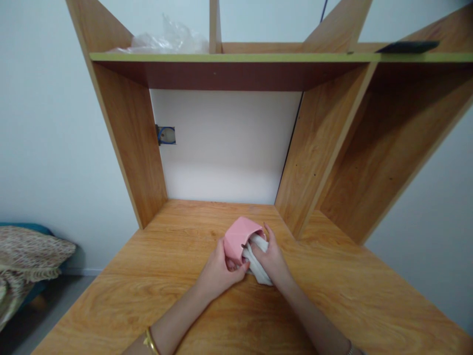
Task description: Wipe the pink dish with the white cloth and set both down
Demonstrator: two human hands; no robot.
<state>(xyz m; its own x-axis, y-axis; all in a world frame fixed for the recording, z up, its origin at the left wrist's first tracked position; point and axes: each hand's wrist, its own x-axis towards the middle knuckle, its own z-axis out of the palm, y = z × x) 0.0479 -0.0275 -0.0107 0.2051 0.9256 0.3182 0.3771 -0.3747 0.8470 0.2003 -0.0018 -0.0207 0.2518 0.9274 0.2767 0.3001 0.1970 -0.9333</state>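
A pink faceted container [240, 235] is tipped on its side above the wooden desk, its opening turned to the right and toward me. My left hand [224, 270] grips it from the left and below, thumb near the rim. A white cloth [258, 266] is tucked partly into the opening, and its loose end hangs down below. My right hand [272, 259] holds the cloth at the mouth, with some fingers inside the container and one outside along the far rim. The container's inside and the fingertips in it are hidden.
The wooden desk [177, 301] spreads beneath my hands. Behind it stands a shelf unit with a green-edged board [229, 57], carrying clear plastic wrapping [173, 39] and a dark flat object [410, 47]. A wall socket box [166, 135] sits in the back panel. A patterned fabric [33, 251] lies at left.
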